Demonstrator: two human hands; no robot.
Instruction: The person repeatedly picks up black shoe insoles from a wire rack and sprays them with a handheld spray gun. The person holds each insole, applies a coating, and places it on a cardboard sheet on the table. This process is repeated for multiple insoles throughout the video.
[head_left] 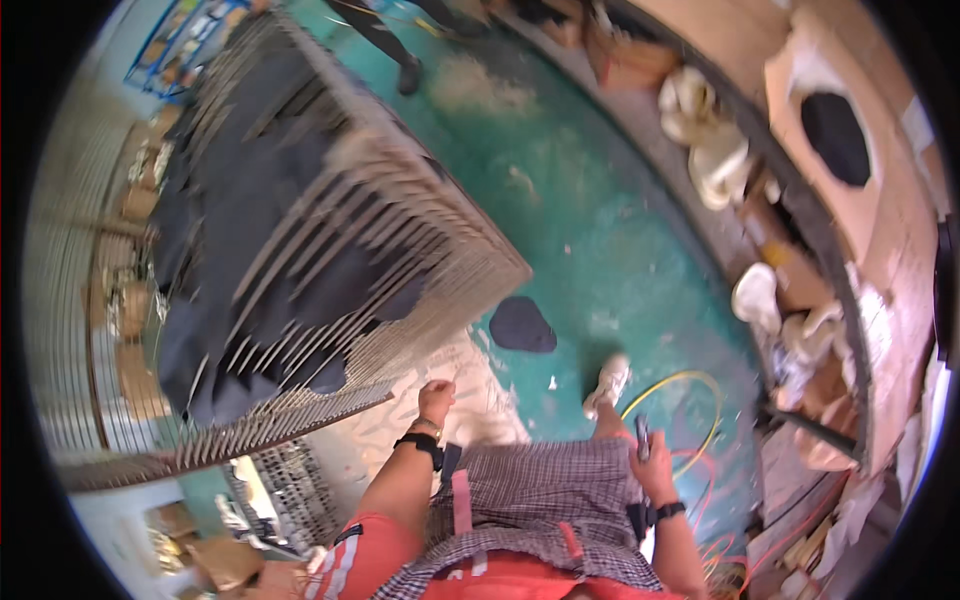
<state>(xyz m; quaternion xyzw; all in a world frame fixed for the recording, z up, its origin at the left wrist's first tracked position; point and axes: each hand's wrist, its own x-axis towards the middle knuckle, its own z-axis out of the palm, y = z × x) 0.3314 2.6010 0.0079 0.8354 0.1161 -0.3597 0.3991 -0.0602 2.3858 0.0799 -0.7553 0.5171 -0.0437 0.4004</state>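
Grey and slim, a small hand tool [642,432] stands up out of your right hand [655,468], your fingers wrapped around it, just to the right of your checked apron [540,490]. Its exact kind is too blurred to tell. Your left hand [436,402] is out ahead of the apron, near the lower edge of the slatted rack [492,262] — its fingers look bent, but you cannot tell whether they are pressed together, and nothing clearly shows in them. Dark sheets [260,180] lie piled across the rack's slats. On the green floor [610,260], just beside the rack's corner, lies a dark rounded piece [522,325], well apart from both hands. A yellow hose [718,405] loops near your white shoe [608,385] — to the right of the tool. Farther right, pale pieces [755,295] sit along a long curved-looking shelf [700,240].
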